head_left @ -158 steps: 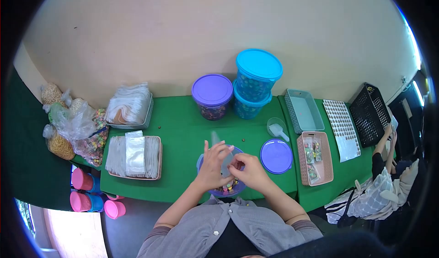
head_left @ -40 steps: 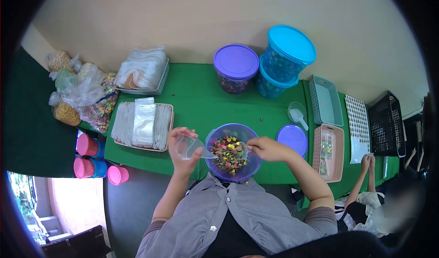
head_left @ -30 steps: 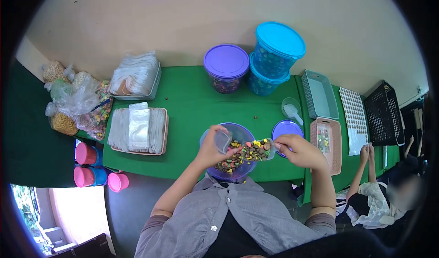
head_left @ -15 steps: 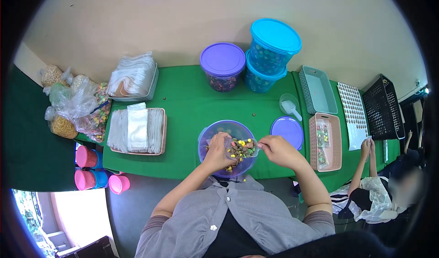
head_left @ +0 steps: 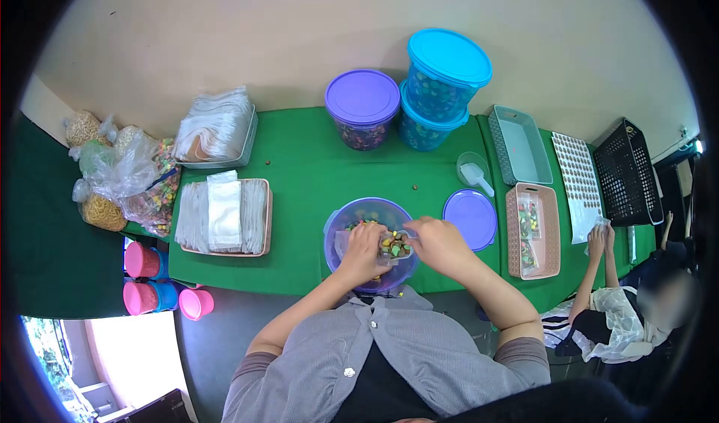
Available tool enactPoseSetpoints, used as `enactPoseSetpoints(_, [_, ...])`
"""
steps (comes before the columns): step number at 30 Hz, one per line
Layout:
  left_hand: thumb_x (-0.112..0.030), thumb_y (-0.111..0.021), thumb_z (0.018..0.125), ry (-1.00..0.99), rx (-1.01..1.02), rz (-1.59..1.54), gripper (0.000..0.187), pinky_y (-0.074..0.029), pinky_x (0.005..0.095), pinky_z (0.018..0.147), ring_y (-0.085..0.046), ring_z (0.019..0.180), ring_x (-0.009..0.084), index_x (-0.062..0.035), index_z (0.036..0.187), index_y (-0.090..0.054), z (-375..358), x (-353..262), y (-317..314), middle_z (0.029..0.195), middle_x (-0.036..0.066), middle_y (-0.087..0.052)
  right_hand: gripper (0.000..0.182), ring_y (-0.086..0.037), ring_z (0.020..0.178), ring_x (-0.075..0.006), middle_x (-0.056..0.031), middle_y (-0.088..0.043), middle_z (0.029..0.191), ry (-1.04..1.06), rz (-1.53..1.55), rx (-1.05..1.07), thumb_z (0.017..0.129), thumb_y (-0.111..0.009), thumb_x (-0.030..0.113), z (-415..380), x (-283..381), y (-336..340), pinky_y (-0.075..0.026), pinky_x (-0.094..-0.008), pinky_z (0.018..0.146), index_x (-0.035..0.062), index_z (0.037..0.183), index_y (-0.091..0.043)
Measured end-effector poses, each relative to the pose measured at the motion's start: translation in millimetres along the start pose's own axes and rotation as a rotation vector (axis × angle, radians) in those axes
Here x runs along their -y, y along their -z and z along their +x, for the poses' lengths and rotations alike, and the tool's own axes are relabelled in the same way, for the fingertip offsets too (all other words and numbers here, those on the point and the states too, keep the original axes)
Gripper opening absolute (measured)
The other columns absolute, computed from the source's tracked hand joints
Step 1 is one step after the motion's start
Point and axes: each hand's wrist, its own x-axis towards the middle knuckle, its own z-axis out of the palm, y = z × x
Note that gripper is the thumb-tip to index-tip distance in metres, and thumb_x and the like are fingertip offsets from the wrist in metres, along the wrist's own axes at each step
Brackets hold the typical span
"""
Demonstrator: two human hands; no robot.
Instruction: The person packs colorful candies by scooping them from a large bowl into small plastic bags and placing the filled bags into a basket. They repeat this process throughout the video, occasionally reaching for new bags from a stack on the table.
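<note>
In the head view, the purple tub (head_left: pixel 332 224) of mixed brown, yellow, green and red snack pieces stands at the table's front edge. Over it, my left hand (head_left: pixel 364 249) is closed on a clear plastic bag (head_left: pixel 342 243), part of which shows left of the fingers. My right hand (head_left: pixel 440 245) grips a clear scoop (head_left: pixel 408 254) by its handle, hidden in my fingers. Snack pieces (head_left: pixel 395 245) fill the scoop, which meets the bag beside my left fingers. Whether its lip is inside the bag I cannot make out.
Right of the tub lie a purple lid (head_left: pixel 470 219) and a cup with a white scoop (head_left: pixel 475 176). A pink basket (head_left: pixel 550 254) holds filled packets. Bag stacks fill a basket (head_left: pixel 266 228) at left. Lidded tubs (head_left: pixel 362 101) stand behind. Another person's hands (head_left: pixel 601 242) work at far right.
My right hand has moved slightly left and up, bringing the loaded scoop closer to my left hand. The bag now shows on the left side of my left fingers.
</note>
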Motion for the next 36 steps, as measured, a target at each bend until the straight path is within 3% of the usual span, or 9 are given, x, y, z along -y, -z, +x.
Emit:
enactPoseSetpoints(5, [-0.021, -0.086, 0.055, 0.072, -0.02, -0.097, 0.083, -0.036, 0.0489, 0.099, -0.048, 0.112, 0.0378, -0.0043, 0.122, -0.04, -1, 4, 0, 0.114, 0.017, -0.049, 0.038, -0.065, 0.086, -0.0249, -0.0123, -0.062, 0.096, 0.052, 0.456, -0.155, 0.08, -0.072, 0.009, 7, 15, 6, -0.052, -0.0345, 0.074, 0.0015, 0.116, -0.063])
enactPoseSetpoints(7, [-0.022, -0.086, 0.056, 0.098, -0.026, -0.133, 0.083, -0.038, 0.0484, 0.096, -0.049, 0.11, 0.0379, -0.0041, 0.122, -0.04, -1, 3, -2, 0.112, 0.018, -0.049, 0.034, -0.061, 0.088, -0.0179, -0.0096, -0.061, 0.099, -0.036, 1.064, -0.015, 0.084, -0.072, 0.008, 7, 18, 3, -0.051, -0.0293, 0.076, 0.001, 0.116, -0.063])
enactPoseSetpoints(14, [-0.016, -0.086, 0.059, 0.14, -0.068, -0.295, 0.08, -0.041, 0.044, 0.094, -0.051, 0.108, 0.0369, -0.0023, 0.122, -0.038, 5, 4, 5, 0.112, 0.018, -0.048, 0.026, -0.058, 0.093, -0.0145, -0.009, -0.06, 0.103, 0.088, 0.883, -0.17, 0.091, -0.063, 0.007, 3, 25, -1, -0.047, -0.0263, 0.081, -0.0021, 0.115, -0.062])
enactPoseSetpoints(16, [-0.015, -0.086, 0.06, 0.119, -0.08, -0.293, 0.08, -0.042, 0.0432, 0.095, -0.051, 0.109, 0.0357, -0.0021, 0.122, -0.037, 7, 3, 8, 0.112, 0.018, -0.048, 0.021, -0.06, 0.092, -0.0153, -0.0087, -0.059, 0.098, 0.204, 0.795, -0.497, 0.094, -0.059, 0.009, 3, 20, -3, -0.048, -0.0279, 0.08, -0.0014, 0.111, -0.065])
enactPoseSetpoints(21, [-0.008, -0.079, 0.071, 0.304, -0.489, -0.996, 0.065, -0.044, 0.0401, 0.099, -0.051, 0.117, 0.0262, -0.0079, 0.118, -0.034, 9, 3, 21, 0.116, 0.016, -0.047, 0.021, -0.06, 0.093, -0.019, -0.0126, -0.062, 0.098, 0.054, 0.825, -0.794, 0.094, -0.057, 0.011, 5, 12, 13, -0.048, -0.0305, 0.082, -0.0008, 0.11, -0.064])
enactPoseSetpoints(25, [-0.019, -0.073, 0.082, 0.342, -0.433, -1.351, 0.049, -0.039, 0.0458, 0.107, -0.05, 0.123, 0.0335, -0.0119, 0.116, -0.039, 10, 11, 74, 0.118, 0.015, -0.049, 0.021, -0.062, 0.084, -0.022, -0.0144, -0.063, 0.099, -0.061, 0.661, -0.475, 0.091, -0.059, 0.009, 17, -10, -20, -0.051, -0.0331, 0.074, 0.0013, 0.11, -0.065])
enactPoseSetpoints(27, [-0.037, -0.064, 0.089, 0.269, -0.441, -1.238, 0.046, -0.038, 0.0457, 0.108, -0.051, 0.122, 0.0353, -0.0117, 0.119, -0.042, 11, 1, 95, 0.12, 0.018, -0.052, 0.019, -0.064, 0.078, -0.0276, -0.0184, -0.066, 0.094, -0.105, 0.581, -0.115, 0.087, -0.059, 0.006, 22, -9, -44, -0.052, -0.0352, 0.074, 0.0, 0.103, -0.068])
enactPoseSetpoints(30, [-0.052, -0.048, 0.092, 0.291, -0.398, -1.36, 0.055, -0.04, 0.0464, 0.105, -0.053, 0.118, 0.0354, -0.0121, 0.129, -0.04, 6, -10, 116, 0.122, 0.018, -0.053, 0.016, -0.066, 0.076, -0.0334, -0.023, -0.067, 0.085, 0.027, 0.488, -0.037, 0.084, -0.059, 0.004, 38, -14, -89, -0.052, -0.0372, 0.075, -0.0006, 0.095, -0.069])
enactPoseSetpoints(36, [-0.049, -0.061, 0.086, 0.164, -0.426, -1.371, 0.059, -0.046, 0.0443, 0.095, -0.057, 0.106, 0.0298, -0.0073, 0.124, -0.041, -10, -6, 126, 0.115, 0.016, -0.055, 0.016, -0.068, 0.089, -0.027, -0.0176, -0.069, 0.095, -0.063, 0.3, 0.282, 0.09, -0.057, 0.008, 90, -38, -131, -0.054, -0.0364, 0.077, -0.0003, 0.097, -0.068])
